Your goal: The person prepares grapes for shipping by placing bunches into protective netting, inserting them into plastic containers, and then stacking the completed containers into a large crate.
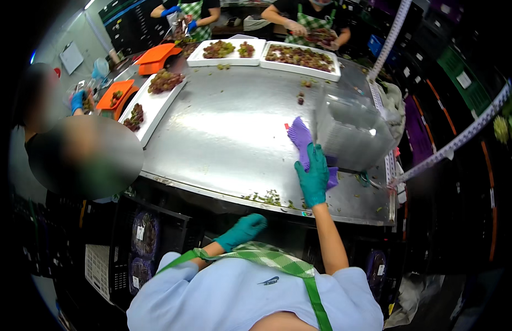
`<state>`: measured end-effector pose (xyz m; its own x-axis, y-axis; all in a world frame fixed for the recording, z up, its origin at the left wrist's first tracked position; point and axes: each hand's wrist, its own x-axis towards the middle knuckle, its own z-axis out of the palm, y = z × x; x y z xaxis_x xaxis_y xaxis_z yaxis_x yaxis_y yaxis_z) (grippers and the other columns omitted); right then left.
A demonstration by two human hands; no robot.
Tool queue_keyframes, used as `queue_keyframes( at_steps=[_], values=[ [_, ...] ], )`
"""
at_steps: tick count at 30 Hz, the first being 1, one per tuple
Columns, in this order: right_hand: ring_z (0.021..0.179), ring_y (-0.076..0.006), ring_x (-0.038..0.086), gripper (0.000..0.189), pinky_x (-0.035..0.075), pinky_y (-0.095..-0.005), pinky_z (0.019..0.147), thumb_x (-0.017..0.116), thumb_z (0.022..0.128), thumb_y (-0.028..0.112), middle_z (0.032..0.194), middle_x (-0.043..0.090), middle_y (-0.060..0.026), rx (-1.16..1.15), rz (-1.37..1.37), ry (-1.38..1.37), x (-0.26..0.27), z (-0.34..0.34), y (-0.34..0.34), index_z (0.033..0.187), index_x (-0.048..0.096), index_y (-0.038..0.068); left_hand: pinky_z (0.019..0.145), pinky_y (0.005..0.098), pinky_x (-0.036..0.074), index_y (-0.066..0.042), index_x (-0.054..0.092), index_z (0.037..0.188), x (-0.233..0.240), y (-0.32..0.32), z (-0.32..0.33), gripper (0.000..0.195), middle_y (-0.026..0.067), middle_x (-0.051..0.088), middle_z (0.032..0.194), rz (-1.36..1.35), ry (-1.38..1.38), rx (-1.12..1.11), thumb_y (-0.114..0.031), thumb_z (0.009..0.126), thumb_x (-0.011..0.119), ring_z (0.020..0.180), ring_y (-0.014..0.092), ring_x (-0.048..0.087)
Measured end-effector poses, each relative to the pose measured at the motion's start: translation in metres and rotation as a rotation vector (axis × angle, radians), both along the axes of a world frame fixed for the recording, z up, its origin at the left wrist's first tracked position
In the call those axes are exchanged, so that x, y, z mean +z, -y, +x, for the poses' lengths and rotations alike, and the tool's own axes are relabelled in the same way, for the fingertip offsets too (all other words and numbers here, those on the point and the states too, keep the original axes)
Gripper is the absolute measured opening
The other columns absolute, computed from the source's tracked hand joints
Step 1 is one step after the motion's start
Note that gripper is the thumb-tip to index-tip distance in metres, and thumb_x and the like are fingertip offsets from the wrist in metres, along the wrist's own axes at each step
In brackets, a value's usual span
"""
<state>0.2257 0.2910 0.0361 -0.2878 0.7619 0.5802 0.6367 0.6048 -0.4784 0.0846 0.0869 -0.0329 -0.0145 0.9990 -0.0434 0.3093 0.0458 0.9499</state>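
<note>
My right hand [314, 178], in a green glove, rests on a purple foam netting sleeve [299, 133] that lies flat on the metal table [222, 136]. Whether its fingers grip the netting cannot be told. Just right of it stands a tall stack of clear plastic trays [351, 128]. My left hand [244, 230], gloved in green too, hovers off the table's front edge near my apron, its fingers curled; whether it holds anything is not clear. Green stem scraps [266, 197] lie on the near edge, between and beyond my hands.
White trays of grapes [227, 62] [299, 70] line the far side; another white tray [160, 105] and orange scales [156, 58] stand left. Co-workers stand across and at left. Black crates [152, 244] with packed grapes sit below. A perforated metal post [390, 41] rises at right.
</note>
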Motion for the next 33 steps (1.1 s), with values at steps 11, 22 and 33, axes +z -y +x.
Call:
queue_keyframes(
  at_steps=[11, 22, 33],
  values=[
    [0.085, -0.0314, 0.053, 0.041, 0.042, -0.0396, 0.073, 0.052, 0.070, 0.005, 0.095, 0.055, -0.0155, -0.266, -0.278, 0.487, -0.109, -0.009, -0.057, 0.111, 0.049, 0.008, 0.065, 0.0245, 0.043, -0.002, 0.055, 0.090, -0.022, 0.021, -0.115, 0.016, 0.0045, 0.057, 0.079, -0.088, 0.178, 0.343, -0.012, 0.079, 0.055, 0.072, 0.009, 0.051],
    [0.063, -0.0243, 0.054, 0.034, 0.043, -0.0319, 0.058, 0.059, 0.066, 0.003, 0.073, 0.056, -0.0137, 0.517, -0.194, -0.134, -0.049, -0.053, 0.015, 0.100, 0.055, 0.003, 0.088, 0.0272, 0.034, -0.005, 0.029, 0.126, 0.027, -0.106, -0.028, 0.058, 0.0101, 0.041, 0.120, 0.213, 0.755, 0.120, -0.021, 0.078, 0.059, 0.108, 0.016, 0.040],
    [0.067, -0.0109, 0.054, 0.013, 0.044, -0.0243, 0.060, 0.054, 0.077, 0.008, 0.076, 0.059, -0.0077, 0.399, -0.863, -0.444, -0.054, -0.018, 0.023, 0.088, 0.059, 0.003, 0.080, 0.0269, 0.042, -0.002, 0.037, 0.119, -0.026, -0.129, 0.006, 0.050, 0.0077, 0.051, 0.105, -0.087, 0.655, 0.412, -0.011, 0.075, 0.060, 0.091, 0.014, 0.051]
  ],
)
